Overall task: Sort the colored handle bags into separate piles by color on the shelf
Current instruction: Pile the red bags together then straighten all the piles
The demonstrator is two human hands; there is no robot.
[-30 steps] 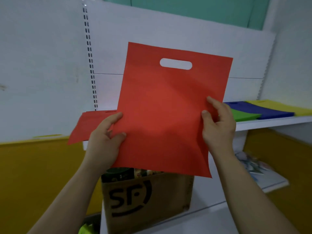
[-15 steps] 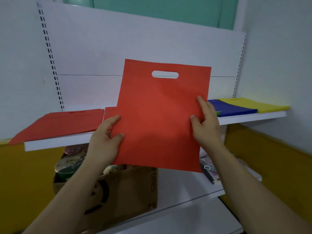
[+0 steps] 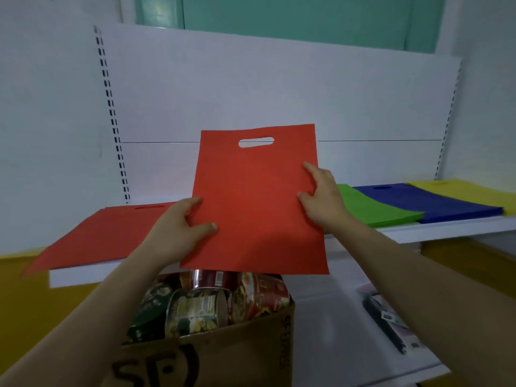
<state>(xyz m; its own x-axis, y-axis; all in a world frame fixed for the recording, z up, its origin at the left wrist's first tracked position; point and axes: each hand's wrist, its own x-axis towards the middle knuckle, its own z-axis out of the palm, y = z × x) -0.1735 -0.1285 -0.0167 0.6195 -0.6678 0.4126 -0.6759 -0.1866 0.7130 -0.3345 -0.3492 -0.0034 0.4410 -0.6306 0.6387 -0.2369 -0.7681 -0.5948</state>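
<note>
Red handle bag (image 3: 257, 202), held upright in front of the shelf (image 3: 460, 230), long axis vertical, handle slot uppermost. The left edge is pinched by the left hand (image 3: 178, 227) and the right edge by the right hand (image 3: 324, 196), thumbs on the near face. The red pile (image 3: 111, 233) lies flat on the shelf to the left, just beside the left hand, which is judged the nearer. The green pile (image 3: 374, 208), blue pile (image 3: 446, 202) and yellow pile (image 3: 469, 191) are ranged to the right.

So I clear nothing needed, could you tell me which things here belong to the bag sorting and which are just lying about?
Job: red fabric handle bag, gripped by left hand and right hand; red bag pile, green bags, blue bags, yellow bags, white shelf.
Lying about: brown cardboard box, tins, printed papers.
</note>
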